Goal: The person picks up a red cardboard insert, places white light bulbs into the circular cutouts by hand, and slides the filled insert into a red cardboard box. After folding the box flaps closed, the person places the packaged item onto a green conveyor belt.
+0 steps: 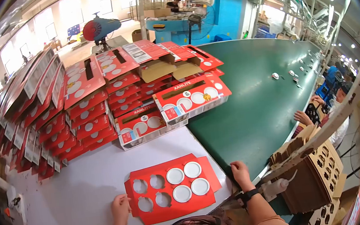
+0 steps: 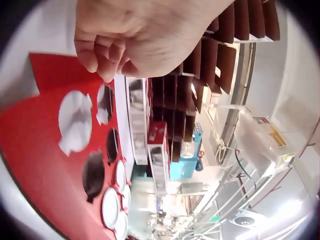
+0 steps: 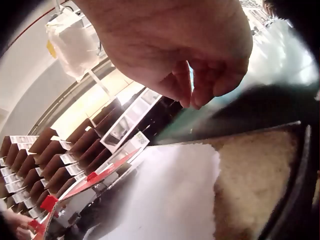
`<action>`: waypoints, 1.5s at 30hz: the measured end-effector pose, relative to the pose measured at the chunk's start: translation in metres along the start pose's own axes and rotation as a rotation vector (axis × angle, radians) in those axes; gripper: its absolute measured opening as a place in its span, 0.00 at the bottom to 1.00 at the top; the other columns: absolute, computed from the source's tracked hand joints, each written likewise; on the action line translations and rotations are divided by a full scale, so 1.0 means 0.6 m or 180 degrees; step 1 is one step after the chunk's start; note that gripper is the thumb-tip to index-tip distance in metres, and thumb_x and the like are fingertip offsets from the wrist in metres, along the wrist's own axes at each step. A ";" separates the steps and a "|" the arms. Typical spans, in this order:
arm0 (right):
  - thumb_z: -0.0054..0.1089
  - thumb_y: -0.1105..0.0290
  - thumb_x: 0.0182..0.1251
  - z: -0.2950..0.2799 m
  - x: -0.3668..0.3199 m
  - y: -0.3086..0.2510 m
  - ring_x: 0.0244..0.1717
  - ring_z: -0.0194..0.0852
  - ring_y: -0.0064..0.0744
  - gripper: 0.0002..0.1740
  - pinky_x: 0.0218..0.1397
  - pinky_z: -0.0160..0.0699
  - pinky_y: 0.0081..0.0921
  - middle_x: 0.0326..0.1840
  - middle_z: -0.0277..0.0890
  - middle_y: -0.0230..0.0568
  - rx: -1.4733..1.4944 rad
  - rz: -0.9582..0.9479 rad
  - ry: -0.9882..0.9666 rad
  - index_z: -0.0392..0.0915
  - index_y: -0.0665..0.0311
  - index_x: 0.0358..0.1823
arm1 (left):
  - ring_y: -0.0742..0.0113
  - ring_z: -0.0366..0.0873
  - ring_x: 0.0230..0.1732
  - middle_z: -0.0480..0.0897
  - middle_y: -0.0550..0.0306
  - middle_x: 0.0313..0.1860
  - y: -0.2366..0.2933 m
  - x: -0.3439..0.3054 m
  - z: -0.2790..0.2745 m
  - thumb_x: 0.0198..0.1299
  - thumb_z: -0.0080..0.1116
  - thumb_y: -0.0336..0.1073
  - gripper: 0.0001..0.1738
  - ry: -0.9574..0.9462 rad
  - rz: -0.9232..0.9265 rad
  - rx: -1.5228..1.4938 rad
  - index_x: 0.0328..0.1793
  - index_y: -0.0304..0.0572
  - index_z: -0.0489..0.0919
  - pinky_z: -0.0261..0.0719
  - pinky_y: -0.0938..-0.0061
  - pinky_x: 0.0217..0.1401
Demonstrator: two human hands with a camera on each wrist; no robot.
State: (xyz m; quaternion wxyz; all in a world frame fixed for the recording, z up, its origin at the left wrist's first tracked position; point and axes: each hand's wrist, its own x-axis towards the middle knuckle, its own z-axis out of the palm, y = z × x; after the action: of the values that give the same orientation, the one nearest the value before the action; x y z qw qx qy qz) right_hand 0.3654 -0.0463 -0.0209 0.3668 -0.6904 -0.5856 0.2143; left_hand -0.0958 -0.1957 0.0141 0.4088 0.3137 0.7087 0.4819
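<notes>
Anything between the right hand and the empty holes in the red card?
Yes: four white discs fill the holes on the side of the red card nearer the right hand, ahead of the empty holes. They look low, so reaching over should work. Nothing else visible in between.

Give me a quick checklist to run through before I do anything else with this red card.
1. Red card on the white table: ok.
2. Four right-hand holes filled with white discs: ok.
3. Four left-hand holes filled: not ok, all empty.
4. Right hand off the card: ok, beyond its right side.
5. Left hand off the card's edge: cannot tell, very close.
</notes>
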 end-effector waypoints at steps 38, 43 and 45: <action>0.59 0.60 0.63 0.112 0.544 -0.002 0.19 0.66 0.22 0.16 0.18 0.60 0.18 0.30 0.75 0.31 0.2308 0.1474 -0.0361 0.73 0.63 0.46 | 0.48 0.65 0.55 0.72 0.48 0.51 -0.044 -0.001 -0.052 0.48 0.50 0.26 0.16 0.1902 0.1154 0.3098 0.46 0.37 0.72 0.60 0.56 0.61; 0.54 0.79 0.59 0.109 0.499 -0.029 0.45 0.78 0.37 0.20 0.48 0.78 0.33 0.48 0.77 0.45 0.4040 0.0832 -0.0909 0.68 0.71 0.54 | 0.48 0.65 0.55 0.71 0.48 0.51 -0.046 -0.001 -0.053 0.48 0.50 0.26 0.16 0.1911 0.1187 0.3151 0.46 0.37 0.72 0.60 0.56 0.61; 0.52 0.79 0.60 0.105 0.476 -0.056 0.47 0.77 0.39 0.19 0.51 0.76 0.36 0.49 0.76 0.46 0.4164 0.0760 -0.0866 0.67 0.71 0.54 | 0.48 0.65 0.56 0.71 0.48 0.51 -0.043 -0.002 -0.052 0.48 0.51 0.27 0.16 0.1904 0.1061 0.3164 0.46 0.38 0.72 0.59 0.56 0.61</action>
State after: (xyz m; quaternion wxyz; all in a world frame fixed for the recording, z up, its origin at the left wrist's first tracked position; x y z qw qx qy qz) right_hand 0.3613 0.2470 0.0026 0.6059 -0.3532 -0.2961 0.6485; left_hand -0.1238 -0.2189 -0.0037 -0.0848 0.4249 0.8745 0.2178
